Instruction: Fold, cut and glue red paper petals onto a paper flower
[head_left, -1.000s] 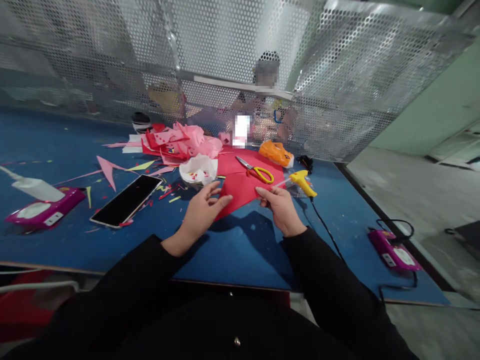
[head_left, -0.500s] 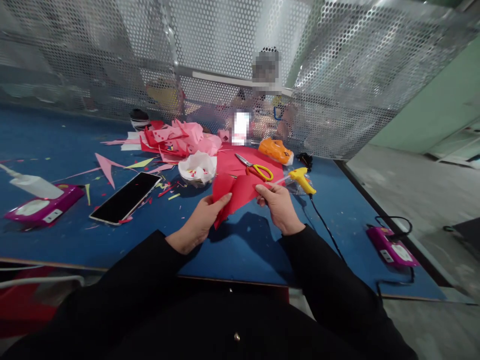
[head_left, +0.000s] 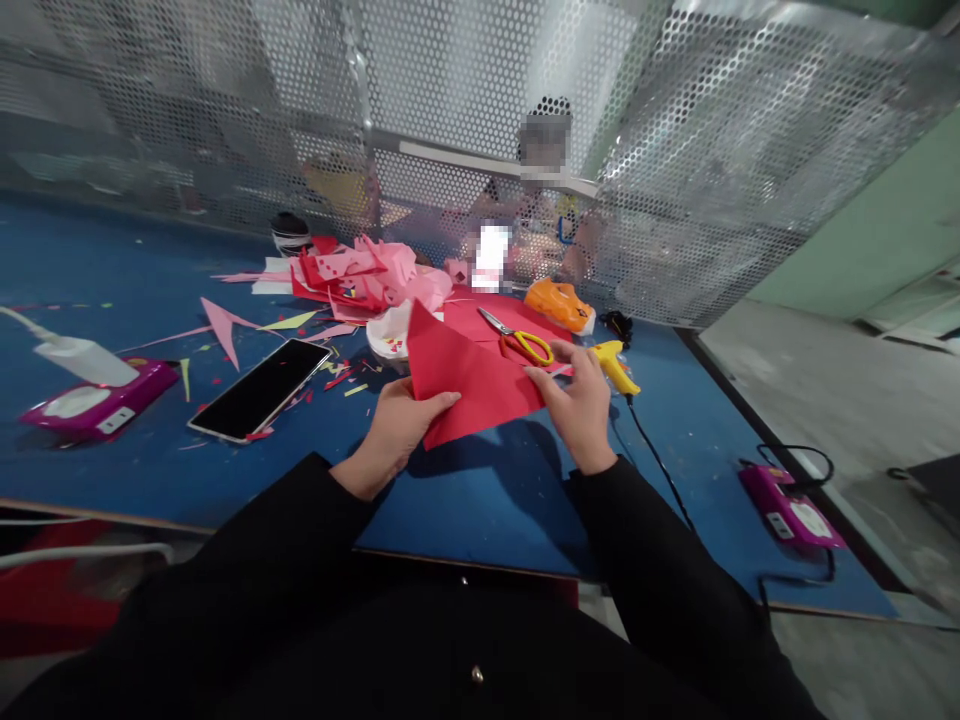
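Here the red paper sheet (head_left: 469, 380) is lifted just above the blue worktop (head_left: 480, 500), spanning between both hands. The left hand (head_left: 394, 430) pinches its near-left edge, fingers closed on it; the right hand (head_left: 581, 405) grips the right edge. Its long axis runs left to right, with one corner pointing away toward the scissors (head_left: 517, 340).

No readable text, label or number on anything in view
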